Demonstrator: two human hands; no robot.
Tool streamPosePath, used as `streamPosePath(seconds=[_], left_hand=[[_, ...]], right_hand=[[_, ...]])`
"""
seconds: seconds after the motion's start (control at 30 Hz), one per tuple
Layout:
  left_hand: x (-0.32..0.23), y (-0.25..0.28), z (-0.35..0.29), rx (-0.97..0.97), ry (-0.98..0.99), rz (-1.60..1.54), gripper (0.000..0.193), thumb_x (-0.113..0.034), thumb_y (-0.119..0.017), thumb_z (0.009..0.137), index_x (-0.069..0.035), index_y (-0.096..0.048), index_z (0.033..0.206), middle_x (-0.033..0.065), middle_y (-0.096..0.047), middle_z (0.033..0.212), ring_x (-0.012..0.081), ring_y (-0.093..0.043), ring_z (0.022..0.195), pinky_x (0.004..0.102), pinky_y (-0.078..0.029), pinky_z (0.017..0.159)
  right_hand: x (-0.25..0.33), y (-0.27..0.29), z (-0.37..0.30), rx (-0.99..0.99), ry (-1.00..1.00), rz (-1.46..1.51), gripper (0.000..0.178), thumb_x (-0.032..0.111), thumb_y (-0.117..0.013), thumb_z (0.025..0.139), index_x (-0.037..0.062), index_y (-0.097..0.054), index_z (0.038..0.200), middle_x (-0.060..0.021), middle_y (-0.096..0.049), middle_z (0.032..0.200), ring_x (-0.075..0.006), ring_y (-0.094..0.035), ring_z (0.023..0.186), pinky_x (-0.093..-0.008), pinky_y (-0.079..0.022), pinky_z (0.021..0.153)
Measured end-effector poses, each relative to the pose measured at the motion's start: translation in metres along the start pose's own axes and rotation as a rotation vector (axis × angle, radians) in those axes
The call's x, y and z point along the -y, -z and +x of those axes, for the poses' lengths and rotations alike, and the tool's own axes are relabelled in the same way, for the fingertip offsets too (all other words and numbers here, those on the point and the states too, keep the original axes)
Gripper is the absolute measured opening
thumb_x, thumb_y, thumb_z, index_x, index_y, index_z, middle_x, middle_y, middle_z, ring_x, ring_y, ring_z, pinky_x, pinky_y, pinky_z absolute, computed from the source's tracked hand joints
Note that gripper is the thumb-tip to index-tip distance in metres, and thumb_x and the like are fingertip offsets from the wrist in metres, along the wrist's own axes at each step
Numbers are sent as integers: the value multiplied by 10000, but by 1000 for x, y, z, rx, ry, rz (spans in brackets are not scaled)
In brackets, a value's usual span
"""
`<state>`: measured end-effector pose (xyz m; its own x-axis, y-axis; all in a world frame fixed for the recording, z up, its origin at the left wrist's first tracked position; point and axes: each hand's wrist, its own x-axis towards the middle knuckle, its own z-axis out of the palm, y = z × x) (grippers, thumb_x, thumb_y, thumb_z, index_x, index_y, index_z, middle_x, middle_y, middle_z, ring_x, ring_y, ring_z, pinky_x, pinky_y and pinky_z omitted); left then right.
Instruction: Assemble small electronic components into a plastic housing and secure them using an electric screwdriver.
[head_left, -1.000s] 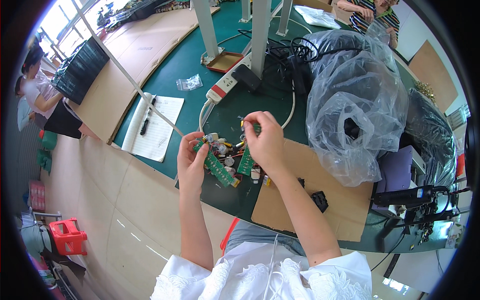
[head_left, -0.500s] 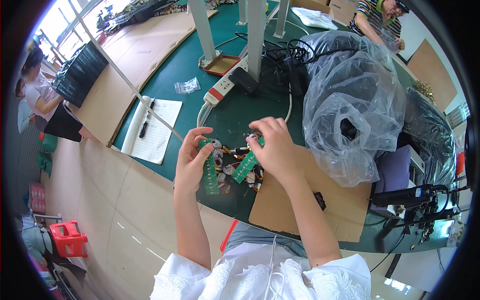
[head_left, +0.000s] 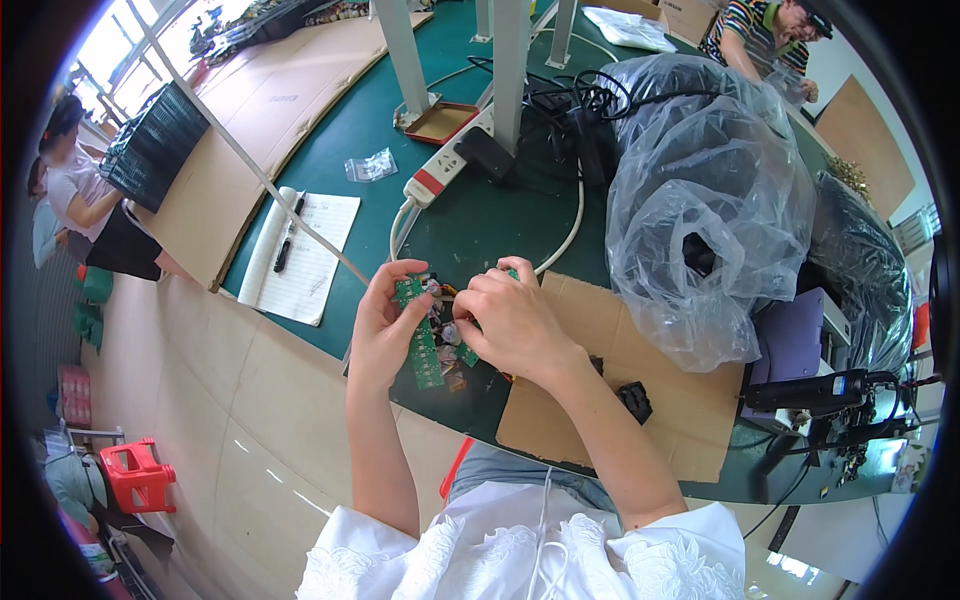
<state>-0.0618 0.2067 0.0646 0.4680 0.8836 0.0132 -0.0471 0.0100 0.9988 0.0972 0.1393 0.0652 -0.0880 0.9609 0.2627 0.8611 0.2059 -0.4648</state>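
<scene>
In my left hand (head_left: 383, 325) I grip a long green circuit board (head_left: 426, 355), thumb on its face and fingers behind its upper end. Small wired parts (head_left: 446, 325) hang or lie beside the board, between my hands. My right hand (head_left: 512, 322) is bent over a second green circuit board (head_left: 467, 354), mostly covered by the palm and fingers. A green corner of it shows above the fingertips and another piece below the thumb. The boards and wires are above the green table (head_left: 490, 400), near its front edge.
Right of my hands lies a cardboard sheet (head_left: 690, 430) with black parts (head_left: 634, 401) on it. Behind are a large clear plastic bag (head_left: 700, 210), a power strip (head_left: 435, 178) and metal posts (head_left: 509, 80). A notepad (head_left: 325, 250) with a pen lies left. Other people work beyond.
My right hand has moved left and down, closer to the left one, and its board is now largely covered. More black parts show on the cardboard. My left hand has barely shifted.
</scene>
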Motion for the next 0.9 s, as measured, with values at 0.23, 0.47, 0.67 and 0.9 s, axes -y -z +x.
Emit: streamPosePath(seconds=[0.23,0.47,0.67,0.9], left_hand=[[-2,-2,-4,80,-21,72,320,67,-576,847,-2,-535,1157,40,-535,1041,74,-557,924,207,-460,785],[-5,0,-5,26,-27,125,308,72,-581,840,-11,-573,1136,33,-568,1031,68,-575,837,194,-470,704],[4,9,-6,-109,-35,321,299,53,-595,834,-38,-611,1118,13,-548,1005,35,-517,730,184,-421,620],[10,-3,-10,-51,-49,169,317,48,-595,840,-33,-588,1146,36,-524,1066,47,-535,737,187,-427,622]], right_hand=[[1,-8,-1,-125,-20,-46,77,142,-635,795,75,-659,765,-66,-613,756,-221,-599,845,-429,-334,989],[-1,-3,-2,-76,-20,66,75,145,-632,799,84,-653,762,-54,-625,747,-203,-595,816,-421,-331,985],[2,-3,-4,-35,-22,73,86,145,-627,810,80,-655,761,-50,-628,719,-198,-597,805,-422,-326,987],[4,-15,-1,-61,-58,245,91,144,-630,805,66,-666,774,-61,-651,736,-209,-605,809,-420,-326,978]])
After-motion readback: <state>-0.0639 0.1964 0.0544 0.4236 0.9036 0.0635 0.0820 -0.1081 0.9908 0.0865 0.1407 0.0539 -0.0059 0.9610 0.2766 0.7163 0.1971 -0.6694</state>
